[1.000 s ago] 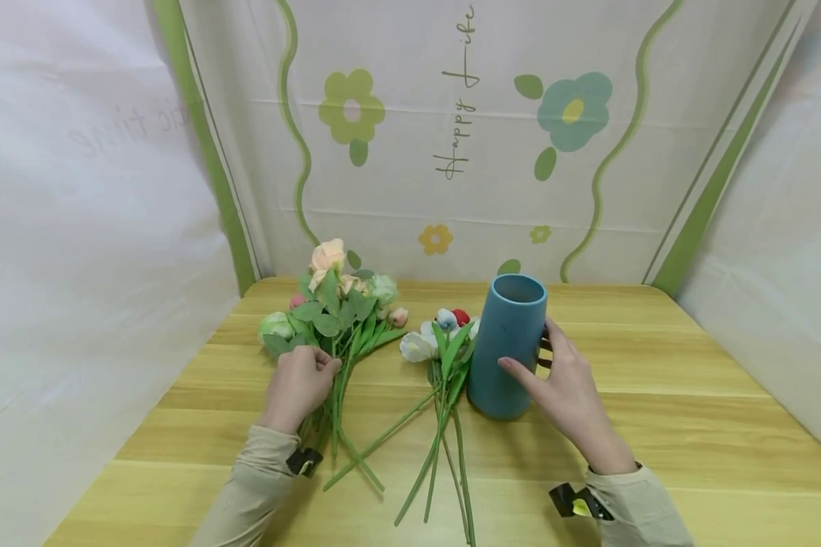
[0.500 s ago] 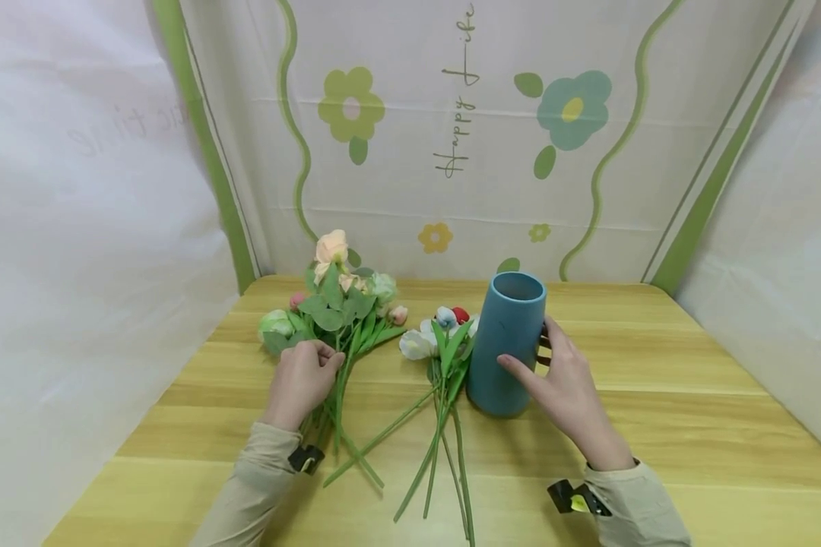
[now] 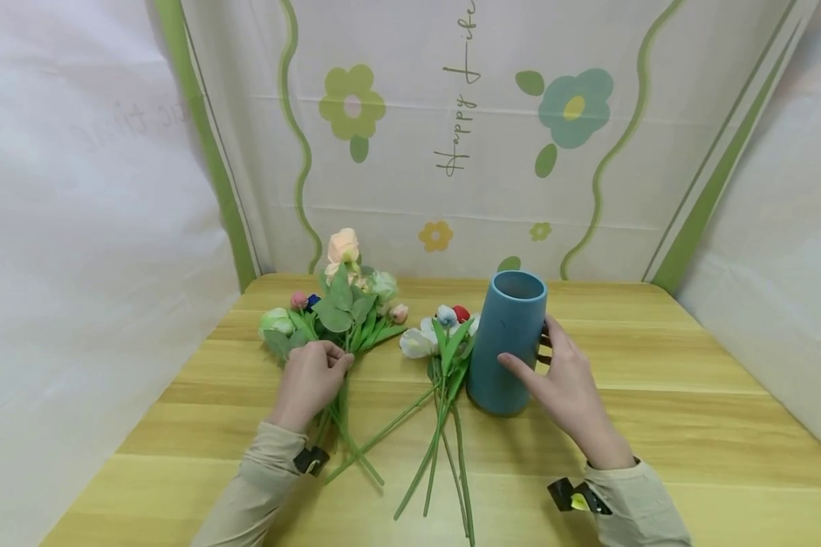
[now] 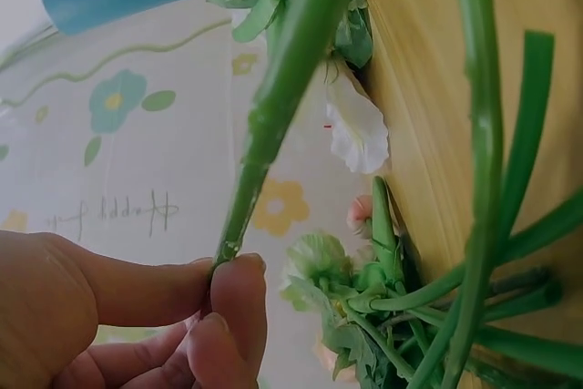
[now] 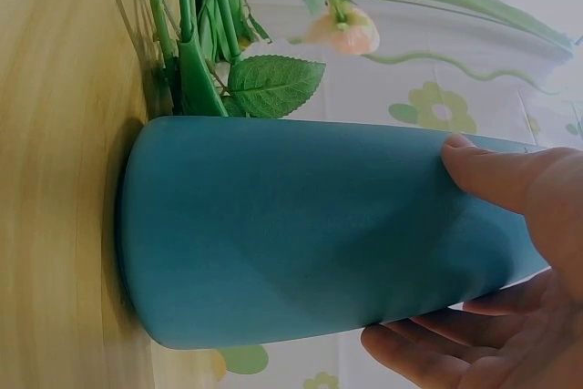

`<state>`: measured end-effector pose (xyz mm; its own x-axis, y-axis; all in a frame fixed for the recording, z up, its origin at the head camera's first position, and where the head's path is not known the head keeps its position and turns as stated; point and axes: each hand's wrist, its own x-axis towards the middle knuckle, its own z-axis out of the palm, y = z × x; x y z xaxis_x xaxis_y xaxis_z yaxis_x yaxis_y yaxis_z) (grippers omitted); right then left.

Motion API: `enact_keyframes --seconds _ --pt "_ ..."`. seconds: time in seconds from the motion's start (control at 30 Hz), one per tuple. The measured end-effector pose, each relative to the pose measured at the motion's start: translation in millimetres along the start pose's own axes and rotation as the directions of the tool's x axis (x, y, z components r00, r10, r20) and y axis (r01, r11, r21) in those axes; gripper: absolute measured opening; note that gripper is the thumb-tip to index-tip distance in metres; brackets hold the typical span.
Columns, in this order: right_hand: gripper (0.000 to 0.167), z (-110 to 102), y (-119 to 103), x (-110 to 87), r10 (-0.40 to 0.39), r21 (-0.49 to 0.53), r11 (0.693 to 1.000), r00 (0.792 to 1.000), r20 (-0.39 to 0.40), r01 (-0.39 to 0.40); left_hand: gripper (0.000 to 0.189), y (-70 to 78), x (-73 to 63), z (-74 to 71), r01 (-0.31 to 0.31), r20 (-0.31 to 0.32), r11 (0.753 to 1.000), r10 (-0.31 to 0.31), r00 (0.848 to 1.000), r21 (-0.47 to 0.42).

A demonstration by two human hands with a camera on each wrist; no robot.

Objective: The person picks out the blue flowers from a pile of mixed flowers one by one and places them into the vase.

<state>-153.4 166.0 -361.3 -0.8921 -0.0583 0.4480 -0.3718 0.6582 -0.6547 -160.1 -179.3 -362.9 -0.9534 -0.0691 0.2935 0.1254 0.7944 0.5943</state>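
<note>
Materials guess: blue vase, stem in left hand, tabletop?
Blue vase: probably ceramic, matte; soft, even sheen, though coated metal or plastic could match. Stem in the left hand: likely molded plastic; even green, slight gloss, stepped joint. Tabletop: wood or laminate, satin; streaky grain.

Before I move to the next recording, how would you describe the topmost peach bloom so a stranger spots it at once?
On the wooden table, find the left hand, the one away from the blue vase. Just beyond it is a leafy bunch of flowers. The peach bloom sits higher in the head view than that bunch's other blooms, against the printed cloth.
</note>
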Motion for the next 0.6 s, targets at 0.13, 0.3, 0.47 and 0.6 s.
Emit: enact_keyframes --seconds 0.13,0.3,0.47,0.6 --pt "0.094 -0.9 -1.1 -0.6 0.005 -0.005 1.0 1.0 0.001 -0.005 0.015 1.0 0.3 1.2 -0.001 0.014 1.0 0.001 1.0 -0.004" --pt "0.094 -1.6 -3.3 1.1 0.004 -0.012 1.0 1.0 0.0 -0.004 0.016 0.6 1.6 1.9 -0.021 0.014 1.0 0.021 1.0 -0.01" --pt "0.093 -1.5 -2.9 1.5 -0.001 -0.011 1.0 1.0 0.001 0.001 0.016 3.7 -0.2 2.0 -0.033 0.031 0.999 0.034 0.999 -0.014" --pt "0.093 -2.0 -3.4 0.4 0.006 -0.013 1.0 1.0 0.004 -0.006 0.014 8.9 -2.6 3.4 -0.046 0.043 0.998 0.048 0.998 -0.034"
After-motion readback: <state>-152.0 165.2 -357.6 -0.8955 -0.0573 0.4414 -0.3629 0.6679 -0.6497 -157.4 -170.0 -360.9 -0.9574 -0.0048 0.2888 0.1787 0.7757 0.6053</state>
